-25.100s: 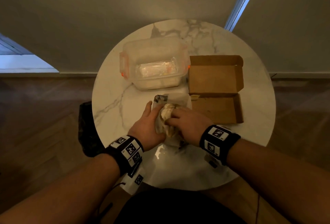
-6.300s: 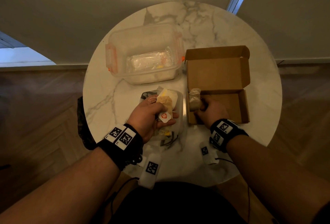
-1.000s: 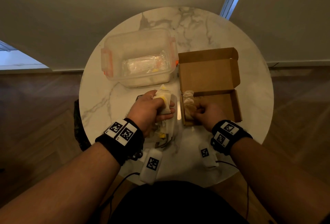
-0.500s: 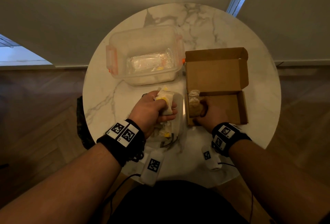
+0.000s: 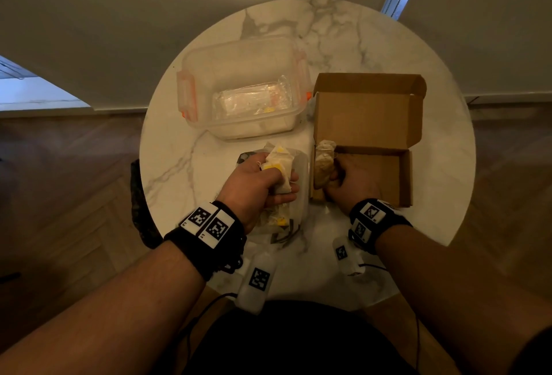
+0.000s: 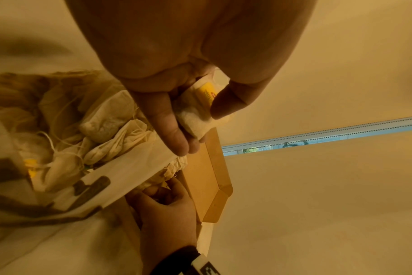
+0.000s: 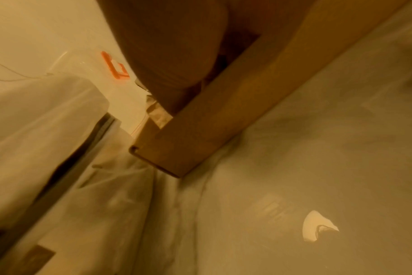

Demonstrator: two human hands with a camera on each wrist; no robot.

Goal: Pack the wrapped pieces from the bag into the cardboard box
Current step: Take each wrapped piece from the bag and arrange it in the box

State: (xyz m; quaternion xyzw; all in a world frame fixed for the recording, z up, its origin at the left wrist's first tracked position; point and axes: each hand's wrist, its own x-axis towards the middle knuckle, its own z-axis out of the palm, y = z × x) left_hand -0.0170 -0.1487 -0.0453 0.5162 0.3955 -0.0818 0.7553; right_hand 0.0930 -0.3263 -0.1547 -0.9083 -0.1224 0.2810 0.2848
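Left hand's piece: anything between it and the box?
Nothing visible. The left hand holds its piece above the bag, beside the box. The right hand already holds pieces at the box's left end.

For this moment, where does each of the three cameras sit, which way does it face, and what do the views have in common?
Head: worn on the head, facing forward and down at the round table; both forearms, left hand and right hand show.
Left wrist: under the left wrist, looking along the left hand's fingers gripping a wrapped piece, over the bag; the right hand shows below.
Right wrist: under the right wrist, looking low along the table at the cardboard box; only the hand's heel shows.
Shared: all three show the cardboard box.
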